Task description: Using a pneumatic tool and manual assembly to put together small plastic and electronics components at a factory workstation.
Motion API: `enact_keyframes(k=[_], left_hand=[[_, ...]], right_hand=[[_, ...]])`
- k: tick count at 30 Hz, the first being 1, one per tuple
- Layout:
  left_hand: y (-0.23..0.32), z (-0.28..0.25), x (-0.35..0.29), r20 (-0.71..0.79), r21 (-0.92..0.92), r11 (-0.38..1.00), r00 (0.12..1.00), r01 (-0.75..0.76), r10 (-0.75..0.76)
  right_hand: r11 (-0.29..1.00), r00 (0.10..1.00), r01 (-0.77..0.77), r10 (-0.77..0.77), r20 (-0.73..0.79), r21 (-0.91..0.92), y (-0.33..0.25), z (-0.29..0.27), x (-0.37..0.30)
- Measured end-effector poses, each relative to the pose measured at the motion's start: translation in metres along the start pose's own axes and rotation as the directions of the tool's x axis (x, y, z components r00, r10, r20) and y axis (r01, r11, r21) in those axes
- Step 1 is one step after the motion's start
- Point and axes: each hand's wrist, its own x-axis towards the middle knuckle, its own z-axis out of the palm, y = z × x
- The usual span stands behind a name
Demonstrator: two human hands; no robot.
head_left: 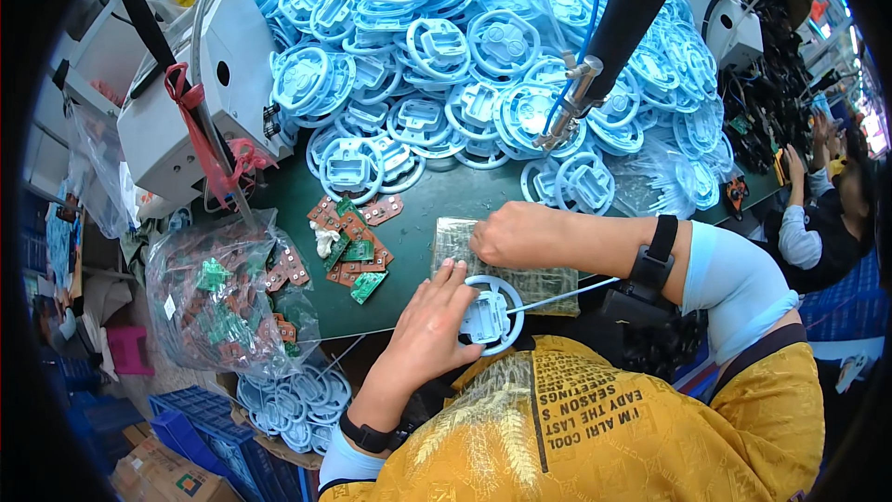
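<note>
My left hand grips the left rim of a light-blue plastic steering-wheel-shaped part, fingers along its upper side and thumb near the bottom. A rectangular pocket shows in the part's middle. From its right side a thin pale rod runs to the right. Just above it, my right hand is closed in a fist over a worn, tape-covered pad at the table's near edge. Whatever that fist may hold is hidden under its fingers.
A high pile of light-blue wheel parts covers the back of the green table. Red and green circuit boards lie left, beside a clear bag of boards. A black tool arm hangs over the pile. Another person sits right.
</note>
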Motion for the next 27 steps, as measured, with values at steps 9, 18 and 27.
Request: enact_keyframes(k=[9, 18, 27], left_hand=[[-0.002, -0.001, 0.002, 0.015, -0.014, 1.000, 1.000, -0.019, 0.020], [0.000, -0.001, 0.002, 0.000, -0.016, 1.000, 1.000, -0.009, 0.009], [0.001, -0.002, 0.001, 0.025, 0.008, 1.000, 0.999, -0.021, 0.021]], right_hand=[[0.997, 0.997, -0.081, 0.081, -0.001, 0.007, -0.006, 0.005, -0.001], [0.953, 0.950, -0.300, 0.296, 0.097, 0.031, -0.023, -0.005, 0.013], [0.857, 0.860, -0.504, 0.509, -0.036, 0.106, 0.033, -0.003, 0.004]])
